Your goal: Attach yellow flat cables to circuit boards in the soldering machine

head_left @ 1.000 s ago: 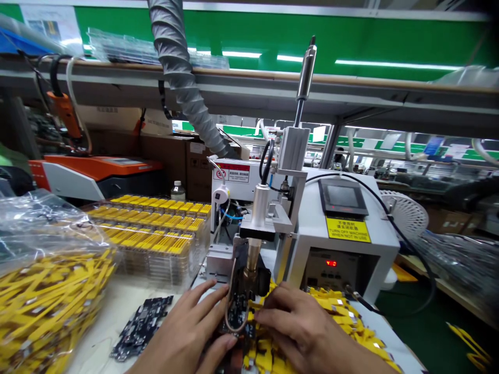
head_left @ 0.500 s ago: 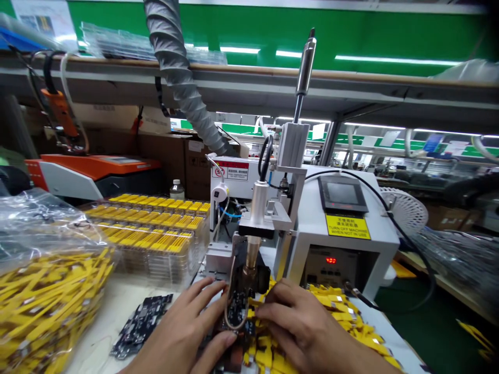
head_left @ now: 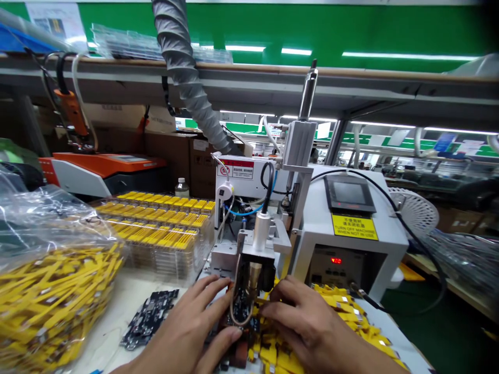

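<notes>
My left hand [head_left: 195, 322] lies at the left side of the machine's fixture, thumb and fingers apart around a dark circuit board [head_left: 240, 306]. On the right, my right hand [head_left: 300, 317] has its fingers pinched at the end of a yellow strip beside that board. Between the hands, the metal soldering head [head_left: 254, 275] is low over the board, with a curved tube looping in front. Loose yellow strips [head_left: 276, 358] lie under and around my right hand. More dark circuit boards [head_left: 150, 318] lie left of my left hand.
A plastic bag of yellow strips [head_left: 58, 306] fills the lower left. Behind it are stacked clear trays [head_left: 159, 259] holding yellow parts. The white machine housing [head_left: 390, 223] stands right, with a black cable [head_left: 436, 259] looping down. A grey hose [head_left: 187, 78] hangs above.
The soldering head has come down toward the board and the cylinder rod above it has dropped. The view has shifted slightly left. Both hands keep nearly the same place at the fixture.
</notes>
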### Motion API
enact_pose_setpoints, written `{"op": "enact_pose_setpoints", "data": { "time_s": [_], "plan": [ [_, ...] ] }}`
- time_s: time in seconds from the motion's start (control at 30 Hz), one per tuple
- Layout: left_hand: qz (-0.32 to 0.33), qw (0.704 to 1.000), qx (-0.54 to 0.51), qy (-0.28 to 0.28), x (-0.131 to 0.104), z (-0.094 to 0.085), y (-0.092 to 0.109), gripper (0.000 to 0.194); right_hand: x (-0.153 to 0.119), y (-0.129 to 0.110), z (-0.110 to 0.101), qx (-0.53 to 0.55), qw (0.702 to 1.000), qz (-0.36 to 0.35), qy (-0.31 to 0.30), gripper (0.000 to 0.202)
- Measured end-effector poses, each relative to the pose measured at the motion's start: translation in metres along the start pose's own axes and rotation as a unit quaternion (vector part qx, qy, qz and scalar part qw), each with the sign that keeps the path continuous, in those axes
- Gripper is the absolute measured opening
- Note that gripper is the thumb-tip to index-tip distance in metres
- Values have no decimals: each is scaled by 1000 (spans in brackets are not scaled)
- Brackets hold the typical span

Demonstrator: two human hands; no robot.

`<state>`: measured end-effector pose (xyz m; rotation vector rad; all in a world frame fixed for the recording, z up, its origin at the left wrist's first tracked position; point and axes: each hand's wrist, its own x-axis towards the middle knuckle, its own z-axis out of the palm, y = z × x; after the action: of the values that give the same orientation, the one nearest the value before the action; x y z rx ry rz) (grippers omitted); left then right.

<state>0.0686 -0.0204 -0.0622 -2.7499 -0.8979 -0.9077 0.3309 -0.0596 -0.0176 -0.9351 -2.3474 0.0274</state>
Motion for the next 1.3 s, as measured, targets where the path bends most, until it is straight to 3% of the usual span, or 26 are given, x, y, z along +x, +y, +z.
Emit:
{"op": "enact_pose_setpoints", "data": {
  "time_s": [0.3,0.6,1.13,1.3],
  "plan": [
    [-16,999,-14,-27,6,-10,9,45,-2,2,2,-17,1000,-10,0,26],
    [4,1000,14,-20,11,-16,9,47,0,1,1,-39,999,-21,13,25],
    [5,1000,-22,4,14,-18,15,52,1,-1,0,2,1000,-11,16,32],
    [8,1000,-3,6,11,-12,10,55,1,-1,2,14,1000,-6,20,30]
  ]
}}
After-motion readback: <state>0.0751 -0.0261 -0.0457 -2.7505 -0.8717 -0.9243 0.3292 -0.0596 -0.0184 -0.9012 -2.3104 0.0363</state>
